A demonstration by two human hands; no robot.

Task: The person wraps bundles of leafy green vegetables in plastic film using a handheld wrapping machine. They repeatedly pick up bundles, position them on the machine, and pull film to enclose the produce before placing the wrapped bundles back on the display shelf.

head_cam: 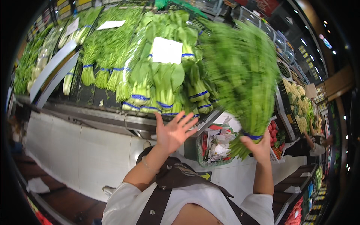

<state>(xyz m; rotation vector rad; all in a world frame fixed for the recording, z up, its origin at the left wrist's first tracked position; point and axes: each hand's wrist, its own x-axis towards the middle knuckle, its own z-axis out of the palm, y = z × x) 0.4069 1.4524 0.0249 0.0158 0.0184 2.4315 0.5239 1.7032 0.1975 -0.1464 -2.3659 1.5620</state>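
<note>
My right hand (259, 147) grips a large bunch of leafy greens (247, 81) near its stem end, close to the blue band (253, 137) around it. The leaves fan upward and are blurred; the cut stems (239, 149) stick out below the hand. My left hand (173, 133) is spread with nothing in it, just in front of the display shelf's front edge (135, 118). Nearest to it lie blue-banded bunches of bok choy (165, 92), stacked on the shelf. A white card (167, 50) stands among them.
Left on the shelf are thin-stemmed banded greens (105, 67) and pale dividers (53, 70). A lined bin (201, 160) of waste sits on the tiled floor (78, 157). Beyond the bunch are a white crate (277, 157) with red vegetables, cauliflower (292, 98) and another person (317, 146).
</note>
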